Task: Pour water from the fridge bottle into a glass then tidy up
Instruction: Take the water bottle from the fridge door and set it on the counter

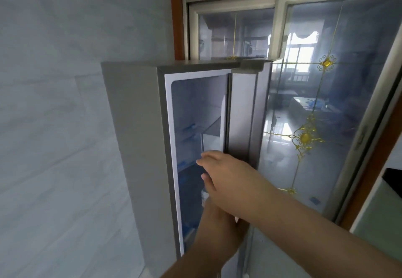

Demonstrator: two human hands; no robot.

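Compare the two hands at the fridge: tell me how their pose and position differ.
The right hand is higher, fingers spread and extended toward the fridge opening, holding nothing visible. The left hand sits lower, partly hidden under the right forearm, its fingers apparently hooked on the door edge. Both reach in from the lower right with bare arms.

— What do we see of the light here?
— Cool daylight, reflected as glare in the glass door [315, 108]; the fridge [134, 147] interior glows pale blue.
— And sharpness?
— We find soft motion blur throughout, the right hand [230, 177] smeared, straight lines bowing toward the frame edges.
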